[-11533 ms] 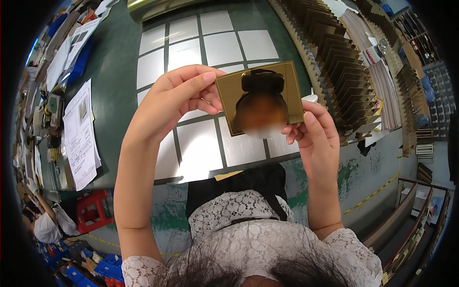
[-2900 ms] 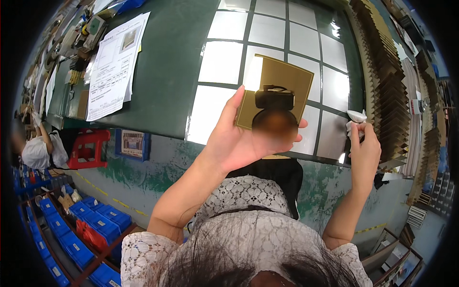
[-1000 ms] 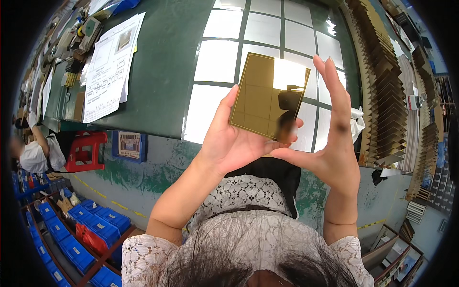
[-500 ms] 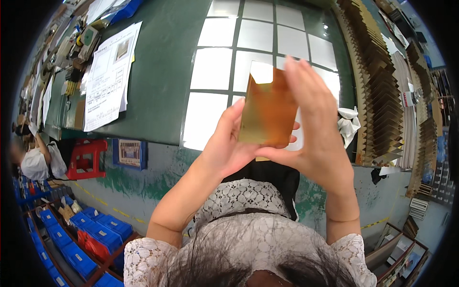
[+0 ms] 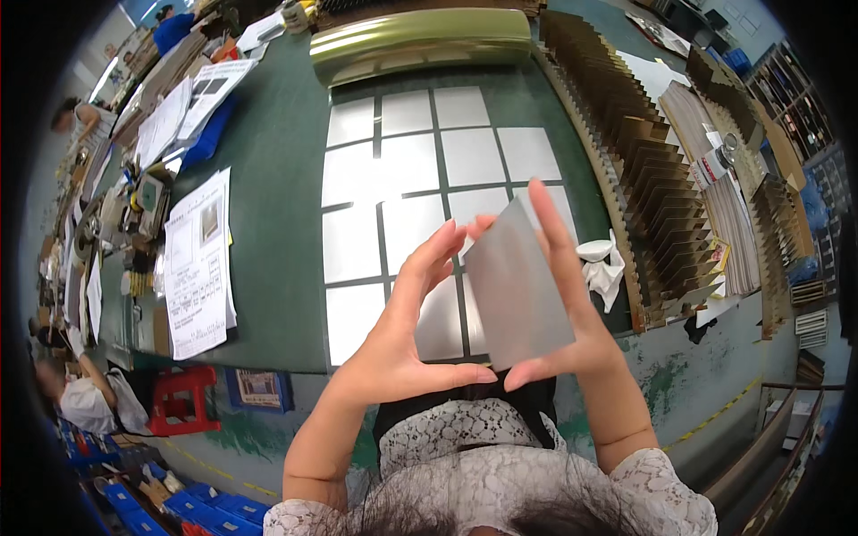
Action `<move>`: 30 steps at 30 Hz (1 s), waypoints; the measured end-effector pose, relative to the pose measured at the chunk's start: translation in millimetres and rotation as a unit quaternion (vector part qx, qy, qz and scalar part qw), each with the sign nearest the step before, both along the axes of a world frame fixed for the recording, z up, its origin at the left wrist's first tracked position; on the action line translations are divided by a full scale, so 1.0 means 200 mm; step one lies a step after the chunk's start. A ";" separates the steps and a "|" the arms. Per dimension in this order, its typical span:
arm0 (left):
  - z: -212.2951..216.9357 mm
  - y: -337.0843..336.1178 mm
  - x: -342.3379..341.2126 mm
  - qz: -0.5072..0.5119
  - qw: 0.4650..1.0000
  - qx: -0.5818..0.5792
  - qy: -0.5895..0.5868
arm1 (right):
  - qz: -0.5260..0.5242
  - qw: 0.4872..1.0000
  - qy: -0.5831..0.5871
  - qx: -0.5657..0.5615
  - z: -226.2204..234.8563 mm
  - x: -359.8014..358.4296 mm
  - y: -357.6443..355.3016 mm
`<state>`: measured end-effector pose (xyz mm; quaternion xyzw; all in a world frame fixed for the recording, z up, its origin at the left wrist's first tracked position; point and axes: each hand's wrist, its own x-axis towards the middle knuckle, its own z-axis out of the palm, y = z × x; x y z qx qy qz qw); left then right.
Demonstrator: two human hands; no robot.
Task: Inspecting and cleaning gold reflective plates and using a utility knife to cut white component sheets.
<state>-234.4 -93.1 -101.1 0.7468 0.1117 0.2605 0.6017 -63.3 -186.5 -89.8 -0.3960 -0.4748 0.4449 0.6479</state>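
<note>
My right hand (image 5: 585,335) holds a thin rectangular grey metal plate (image 5: 518,290) tilted above the table's front edge. Its thumb is at the plate's lower edge, and its index finger stretches up along the right side. My left hand (image 5: 393,335) curves beside the plate's left edge, thumb and fingers spread wide apart. A fingertip shows at the plate's top left; whose hand it belongs to I cannot tell. Under and beyond the hands, silvery rectangular sheets (image 5: 407,232) lie in rows on the green table (image 5: 273,241).
A shiny gold-green roll (image 5: 420,45) lies at the table's far side. On the right stand a long rack of brown upright plates (image 5: 657,201) and a crumpled white cloth (image 5: 603,268). Printed papers (image 5: 197,268) lie at left. A red stool (image 5: 183,402) stands below the table edge.
The plate has turned from its gold-looking face to a grey one and tilted. My left hand has let go and spread open, while my right hand has taken the plate. The view has shifted farther up the table.
</note>
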 end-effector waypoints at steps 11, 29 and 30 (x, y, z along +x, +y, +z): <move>0.02 0.05 0.23 -0.022 0.998 0.050 0.041 | -0.005 0.998 0.062 0.009 -0.10 0.18 0.02; -0.10 1.12 1.04 0.005 0.909 0.351 0.226 | -0.290 0.844 -0.447 0.062 -0.39 0.39 -0.36; -0.10 1.14 1.06 -0.008 0.902 0.356 0.245 | -0.304 0.839 -0.447 0.058 -0.39 0.39 -0.36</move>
